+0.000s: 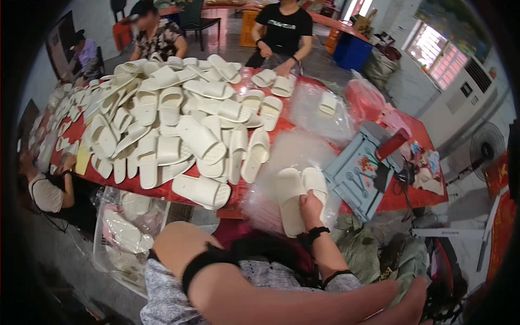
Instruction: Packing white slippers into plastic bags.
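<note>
My right hand [311, 210], with a black band at the wrist, is closed around a pair of cream slide slippers [290, 197] at the near table edge. One shows its strap; the other lies alongside with a long flat face up. Beneath them are clear plastic bags [271, 181] in a flat stack. My left forearm [281, 295] crosses low in front of me toward the right. At its end my left hand [409, 303] shows only in part near the lower edge, its fingers not distinct. A large heap of cream slippers [168, 114] covers the table's left and middle.
A grey-blue device [360, 170] with a red cylinder stands right of the slippers on the red-covered table [417, 195]. A crate [100, 238] with bagged slippers sits below left. Several people are around the table; one in a black shirt [285, 32] is opposite. A fan [485, 146] stands right.
</note>
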Tool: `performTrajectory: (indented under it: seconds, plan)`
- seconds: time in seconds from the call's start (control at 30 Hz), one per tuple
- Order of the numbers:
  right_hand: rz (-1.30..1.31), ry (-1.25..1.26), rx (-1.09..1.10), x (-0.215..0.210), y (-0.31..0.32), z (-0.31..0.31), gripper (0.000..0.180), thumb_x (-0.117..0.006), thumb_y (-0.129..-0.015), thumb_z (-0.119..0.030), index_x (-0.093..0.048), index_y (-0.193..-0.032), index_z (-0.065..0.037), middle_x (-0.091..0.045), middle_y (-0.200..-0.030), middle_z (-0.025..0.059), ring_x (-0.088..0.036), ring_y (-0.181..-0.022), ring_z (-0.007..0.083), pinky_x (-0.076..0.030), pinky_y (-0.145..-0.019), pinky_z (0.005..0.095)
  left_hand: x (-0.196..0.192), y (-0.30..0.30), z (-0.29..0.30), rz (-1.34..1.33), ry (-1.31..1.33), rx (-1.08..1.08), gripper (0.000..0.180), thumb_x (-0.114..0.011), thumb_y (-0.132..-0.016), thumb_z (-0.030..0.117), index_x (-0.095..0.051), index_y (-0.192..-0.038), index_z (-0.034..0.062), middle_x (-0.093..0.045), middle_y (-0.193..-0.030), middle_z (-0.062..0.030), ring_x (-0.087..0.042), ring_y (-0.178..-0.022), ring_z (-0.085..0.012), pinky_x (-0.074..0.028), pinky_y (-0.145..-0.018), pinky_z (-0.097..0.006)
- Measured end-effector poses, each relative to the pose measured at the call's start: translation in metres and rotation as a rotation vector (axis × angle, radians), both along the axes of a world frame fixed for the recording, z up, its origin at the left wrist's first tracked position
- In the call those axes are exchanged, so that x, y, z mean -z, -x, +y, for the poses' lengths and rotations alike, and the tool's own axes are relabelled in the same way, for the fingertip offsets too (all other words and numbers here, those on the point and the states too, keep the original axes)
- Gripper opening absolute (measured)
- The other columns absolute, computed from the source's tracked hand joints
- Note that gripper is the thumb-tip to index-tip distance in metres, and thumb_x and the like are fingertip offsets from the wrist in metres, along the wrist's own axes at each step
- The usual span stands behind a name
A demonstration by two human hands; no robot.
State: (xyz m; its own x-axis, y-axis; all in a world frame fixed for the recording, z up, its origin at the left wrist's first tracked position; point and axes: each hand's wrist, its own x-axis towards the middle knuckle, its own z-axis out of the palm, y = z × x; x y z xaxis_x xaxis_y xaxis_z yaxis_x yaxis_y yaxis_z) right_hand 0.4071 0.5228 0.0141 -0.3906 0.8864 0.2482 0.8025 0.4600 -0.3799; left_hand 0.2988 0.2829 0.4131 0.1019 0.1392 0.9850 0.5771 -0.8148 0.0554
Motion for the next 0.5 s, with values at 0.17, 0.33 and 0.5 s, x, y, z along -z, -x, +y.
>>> performTrajectory:
  seconds: [0.17, 0.33, 0.5]
  plan:
    - [-0.018, 0.032, 0.010, 0.000, 0.002, -0.003, 0.029, -0.050, -0.087, -0.031, -0.055, -0.088, -0.002, -0.062, -0.070, 0.0218, -0.060, -0.069, 0.0414, -0.047, -0.065, 0.0512, 0.030, 0.006, 0.017, 0.312, 0.356, 0.059, 0.045, -0.058, -0.077, 0.012, -0.055, -0.120, -0.0012, -0.058, -0.099, -0.0142, -0.060, -0.088, -0.0252, -0.050, -0.082, -0.035]
    - [0.005, 0.192, 0.000, -0.020, -0.012, 0.002, 0.027, -0.049, -0.088, -0.028, -0.056, -0.089, -0.002, -0.062, -0.079, 0.0253, -0.060, -0.079, 0.0435, -0.046, -0.072, 0.0507, 0.103, 0.052, 0.078, 0.723, 0.796, -0.299, 0.045, -0.059, -0.076, 0.014, -0.056, -0.119, 0.0023, -0.061, -0.095, -0.0101, -0.061, -0.091, -0.0290, -0.049, -0.078, -0.036]
    - [0.350, 0.189, -0.008, -0.043, -0.019, -0.008, 0.033, -0.049, -0.090, -0.029, -0.061, -0.100, 0.000, -0.063, -0.084, 0.0244, -0.061, -0.081, 0.0426, -0.046, -0.071, 0.0465, 0.248, 0.100, 0.100, 0.355, 1.313, -0.559, 0.035, -0.065, -0.079, 0.019, -0.058, -0.110, 0.0021, -0.063, -0.096, -0.0171, -0.062, -0.090, -0.0362, -0.050, -0.076, -0.044]
